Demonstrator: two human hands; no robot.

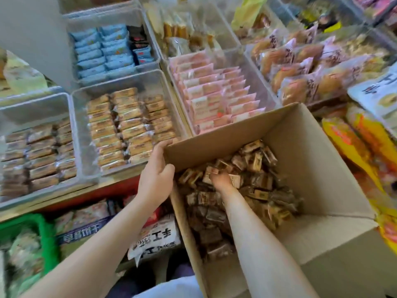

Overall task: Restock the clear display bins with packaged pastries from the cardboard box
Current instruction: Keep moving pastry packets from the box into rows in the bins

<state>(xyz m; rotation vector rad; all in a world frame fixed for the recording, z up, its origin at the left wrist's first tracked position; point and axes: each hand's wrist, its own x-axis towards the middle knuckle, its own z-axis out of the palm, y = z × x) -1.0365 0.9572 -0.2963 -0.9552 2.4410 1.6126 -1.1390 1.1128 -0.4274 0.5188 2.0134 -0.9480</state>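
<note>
Two hands: both at cardboard box (290, 147), sitting at 5 o'clock of frame.
Pastries: brown packaged pastries (253, 168) heaped loose in box bottom.
Right hand (221, 181): down in the heap, fingers buried among packs; grip cannot tell.
Left hand (158, 175): clamped on box's near-left rim, thumb inside, fingers outside.
Nearest bin (129, 125): clear, at 10 o'clock of box, rows of tan packs.
Pink bin (217, 93): 12 o'clock of box, pink packs upright.
Green crate (43, 233): 8 o'clock, lower shelf.
</note>
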